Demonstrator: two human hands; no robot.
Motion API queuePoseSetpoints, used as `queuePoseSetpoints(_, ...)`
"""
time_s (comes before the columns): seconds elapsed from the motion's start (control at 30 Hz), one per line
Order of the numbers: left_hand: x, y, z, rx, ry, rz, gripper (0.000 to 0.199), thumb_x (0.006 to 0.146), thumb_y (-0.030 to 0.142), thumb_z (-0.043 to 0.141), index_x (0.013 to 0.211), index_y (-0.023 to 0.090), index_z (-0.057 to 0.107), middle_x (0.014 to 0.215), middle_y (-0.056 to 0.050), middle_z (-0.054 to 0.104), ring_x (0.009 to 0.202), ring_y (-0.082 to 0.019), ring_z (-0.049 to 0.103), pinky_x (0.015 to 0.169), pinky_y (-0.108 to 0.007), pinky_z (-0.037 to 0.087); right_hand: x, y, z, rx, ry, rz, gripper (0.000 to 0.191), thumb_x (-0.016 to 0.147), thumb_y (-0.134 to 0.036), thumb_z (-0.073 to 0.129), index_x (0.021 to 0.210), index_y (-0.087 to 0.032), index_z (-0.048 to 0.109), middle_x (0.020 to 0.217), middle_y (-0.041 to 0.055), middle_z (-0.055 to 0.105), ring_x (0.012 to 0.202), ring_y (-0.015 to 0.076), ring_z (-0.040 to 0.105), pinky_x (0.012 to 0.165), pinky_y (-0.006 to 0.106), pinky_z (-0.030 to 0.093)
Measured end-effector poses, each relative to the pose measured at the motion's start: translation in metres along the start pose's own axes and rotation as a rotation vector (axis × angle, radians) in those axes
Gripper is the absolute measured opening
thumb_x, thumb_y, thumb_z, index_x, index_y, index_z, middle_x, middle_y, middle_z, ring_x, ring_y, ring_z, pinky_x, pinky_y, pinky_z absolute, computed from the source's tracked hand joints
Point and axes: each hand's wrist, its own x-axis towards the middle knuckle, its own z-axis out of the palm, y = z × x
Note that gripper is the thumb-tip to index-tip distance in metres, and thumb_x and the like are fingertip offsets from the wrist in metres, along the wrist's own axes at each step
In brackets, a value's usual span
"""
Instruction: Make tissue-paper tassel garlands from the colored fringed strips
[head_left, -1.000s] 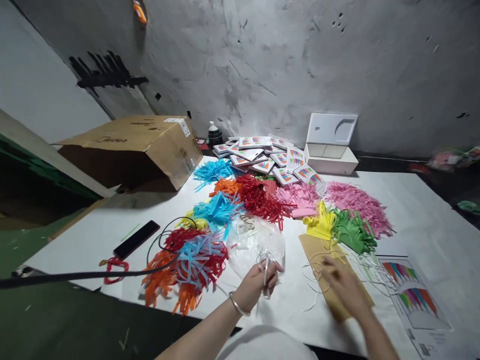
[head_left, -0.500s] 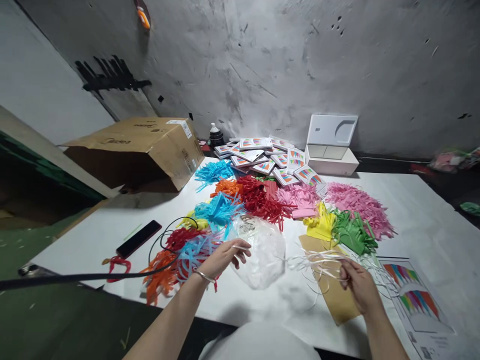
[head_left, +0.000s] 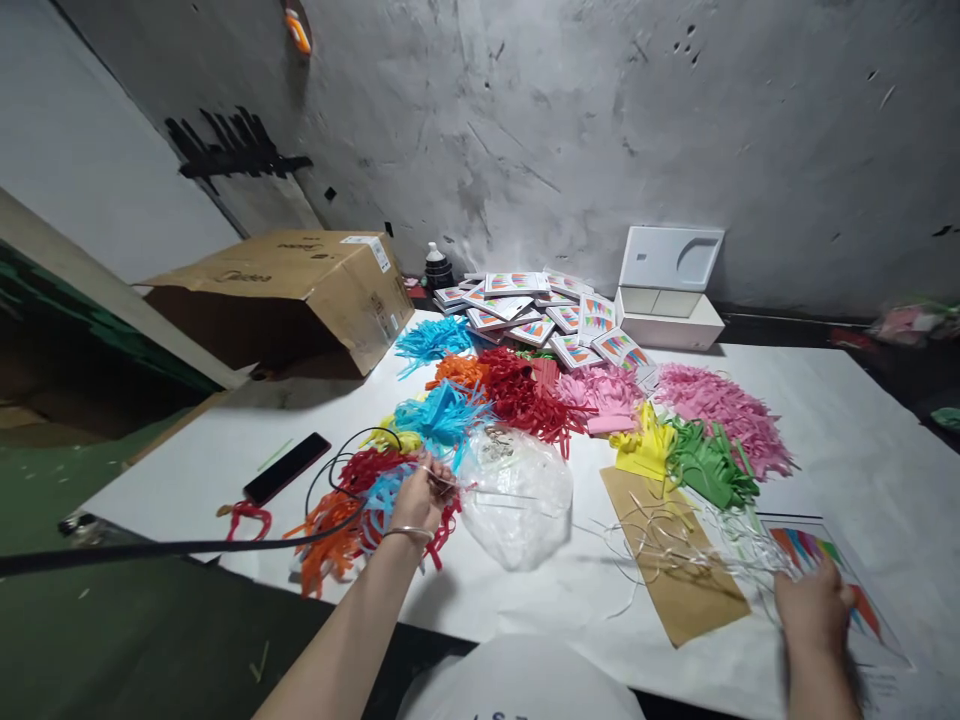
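My left hand is closed in a pinch at the left of the clear plastic bag, beside light blue and red paper strips. From its fingertips a thin white string runs right across the bag. My right hand, a little blurred, has its fingers curled at the right end of a tangle of white strings. Those strings lie over a brown paper envelope or card. Under and beside the right hand is a printed sheet with coloured tassel pictures.
Bundles of fringed paper in red, pink, green and yellow cover the middle. Behind them are piled printed packs and a white lidded box. At left are a carton, phone, red-handled scissors and black cable.
My left hand has moved left and down, off the bag's edge, with a string now stretched from it. My right hand has moved right and toward me, over the printed sheet.
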Motion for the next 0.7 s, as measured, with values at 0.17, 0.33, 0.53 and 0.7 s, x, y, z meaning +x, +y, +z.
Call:
queuePoseSetpoints(0.17,-0.044,-0.033,0.032,0.158,-0.210,-0.055,0.038,0.076,0.049,0.060,0.060,0.016,0.052,0.047,0.005,0.044,0.039,-0.008,0.039,0.041,-0.019,0.032,-0.076,-0.109,0.016,0.148,-0.352,-0.372,0.045,0.079,-0.035,0.049,0.118,-0.015,0.053,0.125,0.0189,0.049,0.121,0.0344,0.041,0.102,0.051,0.031)
queuePoseSetpoints(0.33,-0.091,-0.051,0.064,0.434,-0.559,0.106,0.033,0.081,0.046,0.056,0.067,0.016,0.055,0.064,0.001,0.050,0.054,-0.010,0.045,0.048,-0.020,0.036,-0.177,-0.210,0.047,0.578,-0.997,-0.590,0.034,0.081,-0.035,0.058,0.114,-0.024,0.058,0.098,0.0046,0.065,0.091,0.0214,0.058,0.081,0.033,0.045)
queuePoseSetpoints(0.53,-0.066,-0.032,0.033,0.359,-0.331,0.027,0.033,0.080,0.051,0.053,0.072,0.018,0.052,0.047,0.010,0.029,0.038,-0.005,0.022,0.037,-0.015,0.014,-0.154,-0.189,0.040,0.639,-1.033,-0.301,0.031,0.085,-0.045,0.052,0.078,-0.017,0.063,0.055,-0.0050,0.043,0.050,0.0090,0.038,0.049,0.021,0.030)
queuePoseSetpoints(0.7,-0.031,-0.035,-0.010,0.146,-0.138,-0.113,0.035,0.072,0.050,0.062,0.074,0.019,0.047,0.048,0.012,0.030,0.034,-0.002,0.017,0.035,-0.011,0.008,-0.051,-0.122,-0.016,0.314,-0.714,-0.344,0.035,0.078,-0.050,0.052,0.063,-0.019,0.056,0.066,0.0000,0.051,0.063,0.0145,0.048,0.056,0.025,0.038)
